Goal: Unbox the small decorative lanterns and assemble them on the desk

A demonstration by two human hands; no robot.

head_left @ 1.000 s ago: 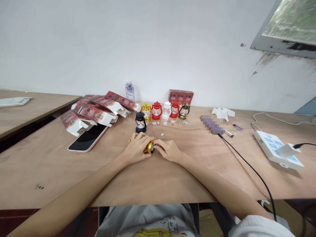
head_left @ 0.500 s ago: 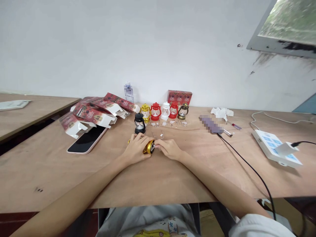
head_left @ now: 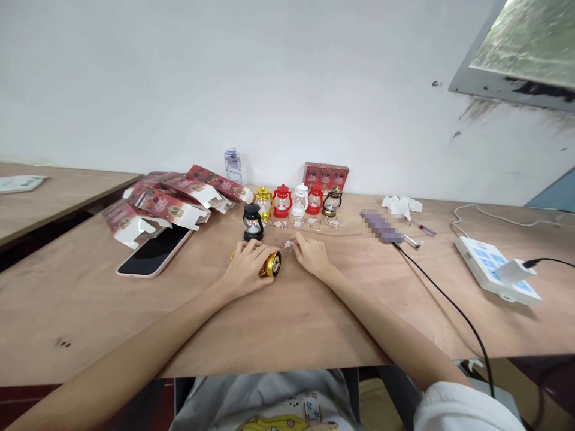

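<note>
My left hand [head_left: 245, 267] is wrapped round a small gold toy lantern [head_left: 270, 264] lying on its side, its round base turned to the right. Just right of it, my right hand [head_left: 309, 254] has its fingers drawn together at a small white piece [head_left: 288, 244] beside a thin bent wire. Whether the fingertips grip that piece is too small to tell. A black lantern [head_left: 253, 222] stands upright beyond my left hand. Behind it is a row of upright lanterns: a gold one [head_left: 263, 203], a red one [head_left: 282, 201], a white one [head_left: 299, 200], another red one [head_left: 315, 200] and a bronze one [head_left: 332, 202].
Small wires and white bits [head_left: 299, 224] lie before the row. Red boxes [head_left: 164, 202] and a phone [head_left: 155, 251] are on the left. A bottle [head_left: 233, 166] and more boxes [head_left: 326, 175] stand by the wall. Rightward are tissues [head_left: 399, 206], a screwdriver [head_left: 426, 230] and a power strip [head_left: 485, 263].
My right hand has moved away from the lantern's base, slightly up and right, to the white piece and wire. The base now shows uncovered. My left hand still holds the gold lantern.
</note>
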